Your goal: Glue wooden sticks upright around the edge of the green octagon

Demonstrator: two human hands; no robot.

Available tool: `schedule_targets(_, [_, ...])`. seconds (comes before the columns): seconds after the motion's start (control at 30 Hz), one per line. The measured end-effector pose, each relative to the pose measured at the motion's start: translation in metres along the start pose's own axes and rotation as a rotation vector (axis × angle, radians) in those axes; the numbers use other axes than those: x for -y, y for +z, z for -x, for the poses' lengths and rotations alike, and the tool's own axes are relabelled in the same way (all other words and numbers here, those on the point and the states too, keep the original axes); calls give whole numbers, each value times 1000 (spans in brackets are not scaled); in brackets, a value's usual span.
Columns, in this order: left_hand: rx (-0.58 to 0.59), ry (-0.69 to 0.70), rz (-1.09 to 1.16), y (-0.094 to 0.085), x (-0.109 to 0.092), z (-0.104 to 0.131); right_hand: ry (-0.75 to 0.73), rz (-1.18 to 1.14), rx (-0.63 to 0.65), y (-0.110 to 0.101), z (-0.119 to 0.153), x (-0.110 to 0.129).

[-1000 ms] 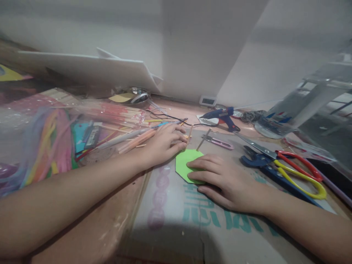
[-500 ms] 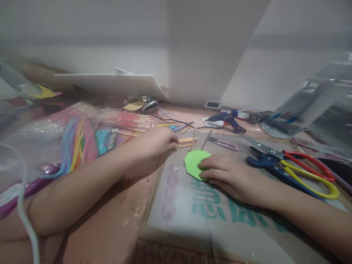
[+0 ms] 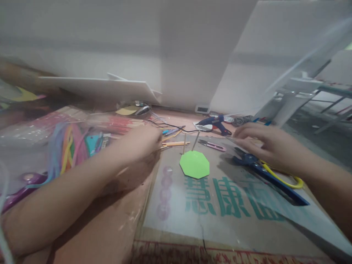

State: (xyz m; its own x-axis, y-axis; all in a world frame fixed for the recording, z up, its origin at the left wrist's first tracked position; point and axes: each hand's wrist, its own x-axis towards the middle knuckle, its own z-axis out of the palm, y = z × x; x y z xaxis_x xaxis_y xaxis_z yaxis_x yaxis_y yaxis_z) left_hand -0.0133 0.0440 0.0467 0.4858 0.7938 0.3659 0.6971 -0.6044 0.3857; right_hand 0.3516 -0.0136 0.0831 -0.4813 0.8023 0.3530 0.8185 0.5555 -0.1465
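Note:
A green octagonal piece [image 3: 194, 164] lies flat on the cardboard, with two thin wooden sticks [image 3: 195, 141] standing up at its far edge. My left hand [image 3: 144, 141] is curled beside several loose wooden sticks [image 3: 176, 143], left of the green piece. Its fingertips are hidden, so what they pinch does not show. My right hand [image 3: 261, 141], slightly blurred, hovers above the scissors [image 3: 286, 178], with its fingers stretched left and nothing visible in them. Only the scissors' yellow handle shows clearly. Blue-handled pliers [image 3: 269, 178] lie just below this hand.
A blue glue gun [image 3: 216, 123] rests at the back, near pink thread snips [image 3: 212, 145]. On the left are colourful strips [image 3: 63, 146], bagged sticks [image 3: 115, 123] and a purple tool [image 3: 24, 187]. A white board [image 3: 104, 88] leans at the rear; a small display [image 3: 202, 109] stands by the wall.
My right hand has let go of the green piece and moved right and away, over the scissors. My left hand stays by the loose sticks. The view has turned slightly right.

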Motion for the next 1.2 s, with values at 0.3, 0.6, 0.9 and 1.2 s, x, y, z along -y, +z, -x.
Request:
schedule_targets(0.3, [325, 116, 348, -19, -52, 8, 630, -144, 35, 41, -41, -61])
schedule_targets(0.6, [166, 94, 636, 69, -66, 37, 626, -214, 156, 78, -75, -88])
schedule_targets(0.9, [233, 88, 622, 78, -59, 42, 699, -319, -115, 56, -76, -75])
schedule_targets(1.2, [-15, 108, 545, 72, -53, 36, 442, -691, -263, 22, -1, -11])
